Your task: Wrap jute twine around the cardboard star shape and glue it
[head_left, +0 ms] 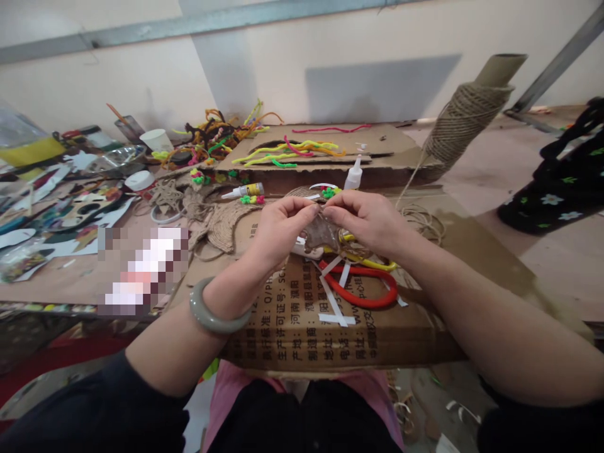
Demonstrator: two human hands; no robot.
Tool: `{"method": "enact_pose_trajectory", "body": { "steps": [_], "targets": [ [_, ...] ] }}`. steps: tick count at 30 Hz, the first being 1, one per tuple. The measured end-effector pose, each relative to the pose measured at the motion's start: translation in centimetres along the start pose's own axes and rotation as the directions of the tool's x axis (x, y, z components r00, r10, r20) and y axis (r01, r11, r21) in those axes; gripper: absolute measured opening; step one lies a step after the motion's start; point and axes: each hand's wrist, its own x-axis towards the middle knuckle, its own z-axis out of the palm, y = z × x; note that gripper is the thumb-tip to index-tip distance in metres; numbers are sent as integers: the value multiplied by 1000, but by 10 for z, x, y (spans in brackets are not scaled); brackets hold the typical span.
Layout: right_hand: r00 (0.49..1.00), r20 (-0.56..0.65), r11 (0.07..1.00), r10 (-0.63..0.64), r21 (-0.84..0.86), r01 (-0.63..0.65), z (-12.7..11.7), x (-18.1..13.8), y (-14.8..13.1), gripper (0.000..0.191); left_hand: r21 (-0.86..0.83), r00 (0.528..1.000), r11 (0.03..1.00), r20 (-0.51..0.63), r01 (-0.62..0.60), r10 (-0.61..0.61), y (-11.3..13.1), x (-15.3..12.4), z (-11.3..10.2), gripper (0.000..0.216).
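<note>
My left hand (287, 228) and my right hand (365, 220) meet over the cardboard, thumbs and fingertips pinched close together. Between and below them is a flat brown piece (322, 234) with a wavy outline, its upper edge at my fingertips. Whatever fine detail lies inside the pinch is hidden. Under the piece, a red looped handle (361, 306) and a yellow looped handle (377, 263) lie among white paper strips (336, 302). Coiled twine pieces (221, 226) rest left of my hands. Just beyond them stands a white-tipped glue bottle (353, 175).
A twine spool (467, 119) leans at the back right, its strand trailing to the cardboard (302, 340). Colourful pipe cleaners (302, 151) lie on a raised box behind. A small yellow-labelled tube (248, 190) is nearby. A black flowered bag (557, 189) stands right; mixed craft supplies crowd the left.
</note>
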Motion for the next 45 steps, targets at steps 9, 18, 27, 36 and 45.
{"method": "enact_pose_trajectory", "body": {
  "steps": [9,18,27,36,45],
  "targets": [
    [998,-60,997,22,75,-17,4,-2,-2,8,-138,997,989,69,53,-44,2,-3,1,26],
    [999,-37,978,10,210,-2,2,-1,2,7,-160,987,983,143,89,-66,2,-1,-4,28],
    [999,-33,984,-4,177,10,0,-3,0,4,-100,992,992,109,75,-64,1,-1,-1,18],
    [1000,-30,968,6,250,2,-2,-2,3,5,-148,978,983,191,111,-82,3,-2,-3,29],
    [1000,-12,974,3,225,0,-2,-2,2,6,-68,975,992,201,106,-90,2,0,-5,37]
  ]
}}
